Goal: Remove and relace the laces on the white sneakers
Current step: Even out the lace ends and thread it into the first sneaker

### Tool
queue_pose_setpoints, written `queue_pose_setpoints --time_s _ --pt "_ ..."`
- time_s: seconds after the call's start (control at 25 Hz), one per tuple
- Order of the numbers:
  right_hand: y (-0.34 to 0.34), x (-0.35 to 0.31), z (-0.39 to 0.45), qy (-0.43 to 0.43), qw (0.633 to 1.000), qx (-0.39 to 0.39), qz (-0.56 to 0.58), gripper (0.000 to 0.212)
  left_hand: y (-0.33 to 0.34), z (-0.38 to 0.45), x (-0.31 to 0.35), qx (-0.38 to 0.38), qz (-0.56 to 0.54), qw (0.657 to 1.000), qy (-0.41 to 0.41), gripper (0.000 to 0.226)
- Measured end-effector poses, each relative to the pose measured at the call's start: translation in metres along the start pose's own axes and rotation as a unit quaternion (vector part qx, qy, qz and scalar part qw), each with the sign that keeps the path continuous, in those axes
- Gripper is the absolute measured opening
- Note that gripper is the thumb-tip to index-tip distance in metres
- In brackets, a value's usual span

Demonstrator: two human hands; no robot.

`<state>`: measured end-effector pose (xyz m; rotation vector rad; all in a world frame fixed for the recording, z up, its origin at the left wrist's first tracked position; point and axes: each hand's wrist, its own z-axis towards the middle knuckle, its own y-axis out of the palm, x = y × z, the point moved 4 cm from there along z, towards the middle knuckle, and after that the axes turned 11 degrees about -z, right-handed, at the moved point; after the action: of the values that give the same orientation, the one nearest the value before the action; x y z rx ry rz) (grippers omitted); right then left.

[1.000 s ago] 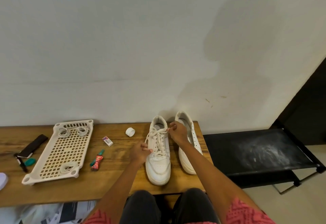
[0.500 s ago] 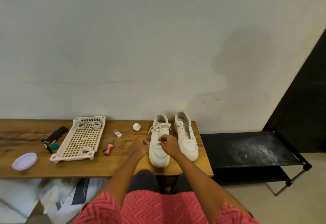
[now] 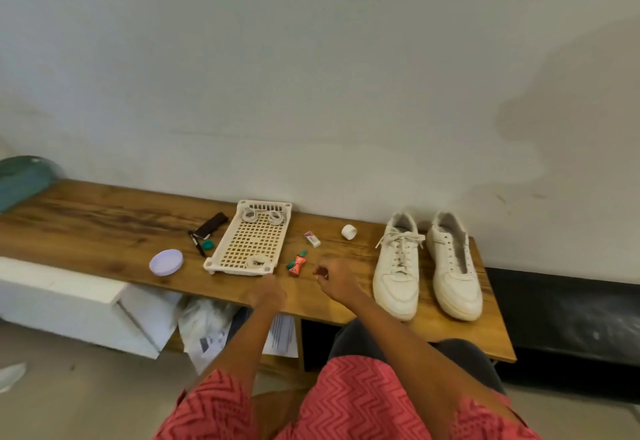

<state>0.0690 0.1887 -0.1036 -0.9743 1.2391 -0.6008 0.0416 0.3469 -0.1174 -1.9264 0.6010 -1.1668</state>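
Standing on wooden table (image 3: pixel 104 228), both sneakers: laced sneaker (image 3: pixel 398 266) just right of right hand (image 3: pixel 334 278), unlaced sneaker (image 3: pixel 453 266) beyond. Tray (image 3: pixel 249 242) just above left hand (image 3: pixel 268 292). Both hands empty (fingers loosely curled, blurred).

Tray (image 3: pixel 250 245) lies left of sneakers (image 3: pixel 426 263) on table (image 3: pixel 97 231).

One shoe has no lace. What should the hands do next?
Probably the left hand should reach into the white tray and pick up the coiled lace near its front edge. The right sneaker shows bare eyelets, the left sneaker is laced, and both hands look empty.
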Motion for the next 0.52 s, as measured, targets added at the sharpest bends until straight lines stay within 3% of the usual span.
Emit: queue_pose_setpoints --time_s 0.36,0.52 --pt "0.044 -0.037 0.059 -0.030 0.999 -0.039 -0.003 0.023 0.003 0.068 -0.039 -0.043 0.103 0.992 -0.057 0.054" --pt "0.054 -0.042 0.078 -0.033 0.998 -0.051 -0.014 0.024 -0.003 0.088 -0.034 -0.051 0.170 0.983 -0.042 0.066"
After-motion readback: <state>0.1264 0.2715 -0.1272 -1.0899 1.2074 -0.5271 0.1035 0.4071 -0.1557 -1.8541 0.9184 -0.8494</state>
